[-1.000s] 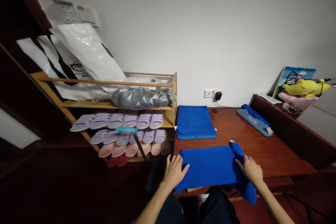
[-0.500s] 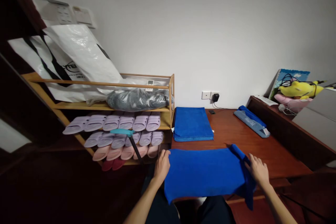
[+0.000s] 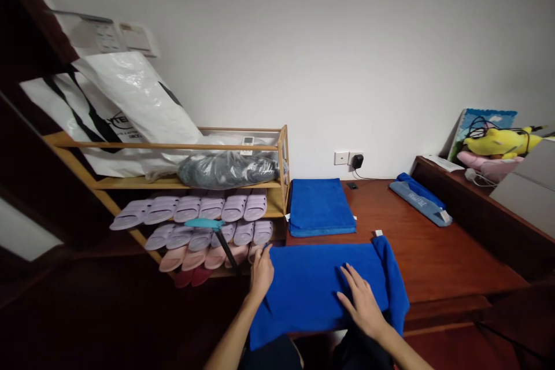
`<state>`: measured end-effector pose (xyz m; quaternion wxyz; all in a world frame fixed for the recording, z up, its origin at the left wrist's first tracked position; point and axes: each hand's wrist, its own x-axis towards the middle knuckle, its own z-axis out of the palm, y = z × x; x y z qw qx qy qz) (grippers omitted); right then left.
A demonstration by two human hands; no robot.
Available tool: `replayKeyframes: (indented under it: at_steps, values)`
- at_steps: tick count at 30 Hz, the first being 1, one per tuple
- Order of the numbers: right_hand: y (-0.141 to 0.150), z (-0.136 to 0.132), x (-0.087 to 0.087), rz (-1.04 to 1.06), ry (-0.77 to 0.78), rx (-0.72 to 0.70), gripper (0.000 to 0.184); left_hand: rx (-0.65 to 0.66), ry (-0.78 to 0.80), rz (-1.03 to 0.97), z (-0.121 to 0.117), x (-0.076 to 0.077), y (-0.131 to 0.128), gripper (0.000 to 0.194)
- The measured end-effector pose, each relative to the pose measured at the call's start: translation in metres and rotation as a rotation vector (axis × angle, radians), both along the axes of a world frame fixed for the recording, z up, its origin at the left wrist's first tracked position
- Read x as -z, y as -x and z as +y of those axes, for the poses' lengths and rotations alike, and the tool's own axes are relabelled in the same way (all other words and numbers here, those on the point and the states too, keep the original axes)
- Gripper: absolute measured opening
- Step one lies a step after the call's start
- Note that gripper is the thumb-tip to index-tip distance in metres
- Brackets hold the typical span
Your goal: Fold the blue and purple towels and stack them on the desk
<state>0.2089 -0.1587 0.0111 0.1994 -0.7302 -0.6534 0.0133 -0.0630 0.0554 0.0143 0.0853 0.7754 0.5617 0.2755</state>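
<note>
A blue towel (image 3: pixel 312 277) lies across the front of the desk, its near edge hanging over the side towards my lap. Its right end is folded over, with a white tag at the far corner. My left hand (image 3: pixel 262 272) grips the towel's left edge, thumb and fingers closed on the cloth. Fingers spread, my right hand (image 3: pixel 363 303) rests on the towel's surface right of the middle. Just beyond lies a stack of folded blue towels (image 3: pixel 321 207).
A wooden rack (image 3: pixel 284 167) on the left holds several pairs of slippers (image 3: pixel 212 207), with white bags (image 3: pixel 139 104) on top. On the desk (image 3: pixel 425 260), a folded blue-grey cloth (image 3: pixel 420 202) lies at right. A yellow plush toy (image 3: pixel 498 143) sits on the raised ledge.
My right hand has left the towel's right end and moved left onto its middle, fingers opening. The right end now lies folded over, tag showing. My left hand still holds the left edge.
</note>
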Motion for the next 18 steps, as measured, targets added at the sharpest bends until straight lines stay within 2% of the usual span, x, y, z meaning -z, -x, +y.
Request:
replayKeyframes:
  at_steps: [2, 6, 9, 13, 16, 18]
  values:
    - [-0.008, -0.005, 0.011, -0.021, 0.031, 0.08, 0.058, -0.019, -0.002, -0.012, 0.005, 0.001, 0.007, 0.042]
    - [-0.079, -0.019, 0.022, -0.162, 0.065, 0.235, 0.062, -0.041, -0.009, -0.038, 0.016, 0.001, 0.023, 0.044]
    - [-0.136, -0.035, 0.025, -0.297, 0.14, 0.278, 0.059, -0.048, -0.007, -0.064, 0.019, 0.005, 0.025, 0.045]
    - [-0.196, -0.063, 0.026, -0.41, 0.269, 0.347, 0.053, -0.054, 0.007, -0.107, 0.02, 0.01, 0.022, 0.046]
    - [-0.226, -0.078, 0.024, -0.449, 0.367, 0.426, 0.052, -0.048, 0.014, -0.139, 0.022, 0.012, 0.024, 0.045]
    - [-0.236, -0.081, 0.02, -0.473, 0.392, 0.515, 0.053, -0.035, 0.019, -0.162, 0.024, 0.012, 0.027, 0.044]
